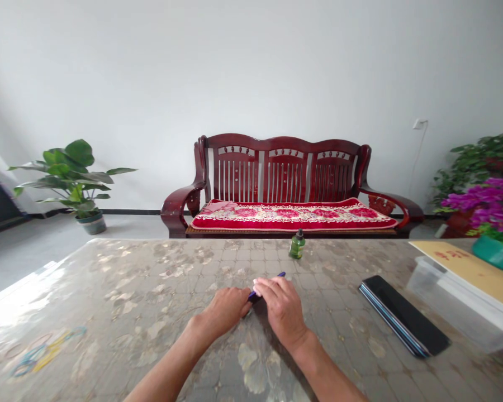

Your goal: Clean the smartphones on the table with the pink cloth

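A slim dark blue pen-like object (281,274) is held between my two hands above the patterned tabletop (159,312), near its middle. My left hand (229,304) is closed round its lower left end. The fingers of my right hand (280,304) pinch it further up, and its tip sticks out past them. Most of the object is hidden by my fingers. Beyond my hands, a small green bottle with a black top (297,245) stands upright near the table's far edge.
Rubber-band-like loops (46,352) lie at the left. On the right are a black flat stack (404,315), a clear plastic box (452,301), a yellowish sheet (469,268) and purple flowers (490,204). A wooden bench (285,173) stands behind the table.
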`<action>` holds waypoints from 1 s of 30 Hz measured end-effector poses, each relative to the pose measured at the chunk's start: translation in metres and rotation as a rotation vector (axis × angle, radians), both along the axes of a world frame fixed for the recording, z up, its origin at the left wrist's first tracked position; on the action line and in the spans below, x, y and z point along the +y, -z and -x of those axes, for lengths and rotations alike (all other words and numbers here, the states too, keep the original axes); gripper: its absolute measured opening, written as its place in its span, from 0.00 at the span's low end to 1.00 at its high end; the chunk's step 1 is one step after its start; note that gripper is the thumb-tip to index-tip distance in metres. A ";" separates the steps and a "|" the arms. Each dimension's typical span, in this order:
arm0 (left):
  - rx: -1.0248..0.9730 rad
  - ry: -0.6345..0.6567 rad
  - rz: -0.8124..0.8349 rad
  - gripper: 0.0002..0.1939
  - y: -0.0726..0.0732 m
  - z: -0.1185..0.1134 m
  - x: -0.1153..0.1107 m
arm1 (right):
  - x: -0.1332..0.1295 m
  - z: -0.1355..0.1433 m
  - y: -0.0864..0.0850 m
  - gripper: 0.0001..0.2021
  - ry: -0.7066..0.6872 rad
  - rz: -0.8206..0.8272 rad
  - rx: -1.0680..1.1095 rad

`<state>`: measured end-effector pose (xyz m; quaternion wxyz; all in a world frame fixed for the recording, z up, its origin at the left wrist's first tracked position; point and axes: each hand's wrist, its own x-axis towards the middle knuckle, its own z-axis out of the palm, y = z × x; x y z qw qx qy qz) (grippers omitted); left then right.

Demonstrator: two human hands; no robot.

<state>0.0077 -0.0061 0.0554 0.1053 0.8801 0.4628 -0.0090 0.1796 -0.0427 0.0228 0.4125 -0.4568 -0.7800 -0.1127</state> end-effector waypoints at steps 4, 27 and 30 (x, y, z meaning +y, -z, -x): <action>0.109 -0.016 -0.019 0.13 -0.005 -0.002 -0.002 | 0.018 -0.035 0.010 0.13 0.234 0.123 0.163; 0.068 -0.069 -0.150 0.14 -0.008 -0.031 -0.011 | 0.023 -0.032 0.029 0.14 0.083 0.348 0.843; -0.004 -0.101 -0.168 0.15 -0.011 -0.025 -0.012 | 0.014 -0.022 0.010 0.12 0.087 0.162 0.699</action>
